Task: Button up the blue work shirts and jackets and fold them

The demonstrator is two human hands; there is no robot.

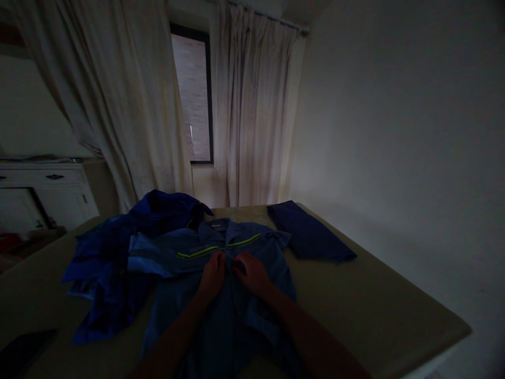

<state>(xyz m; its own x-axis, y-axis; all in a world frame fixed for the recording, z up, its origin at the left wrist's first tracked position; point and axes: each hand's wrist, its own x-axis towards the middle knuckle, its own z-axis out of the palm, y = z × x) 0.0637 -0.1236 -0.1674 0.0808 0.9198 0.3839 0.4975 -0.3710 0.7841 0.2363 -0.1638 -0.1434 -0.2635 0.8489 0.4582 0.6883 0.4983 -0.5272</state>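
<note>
A blue work shirt (221, 310) with a yellow-green chest stripe lies spread flat on the table (386, 310), collar away from me. My left hand (213, 275) and my right hand (252, 272) rest side by side on the shirt's front placket, just below the stripe. Both hands have their fingers curled and pinched on the fabric at the placket. The dim light hides the fingertips.
A heap of brighter blue clothing (114, 263) lies left of the shirt. A folded dark navy garment (311, 231) sits at the table's far right. A dark flat object (23, 350) lies at the near left. Curtains (248, 116), a window and a white cabinet (43, 189) stand behind.
</note>
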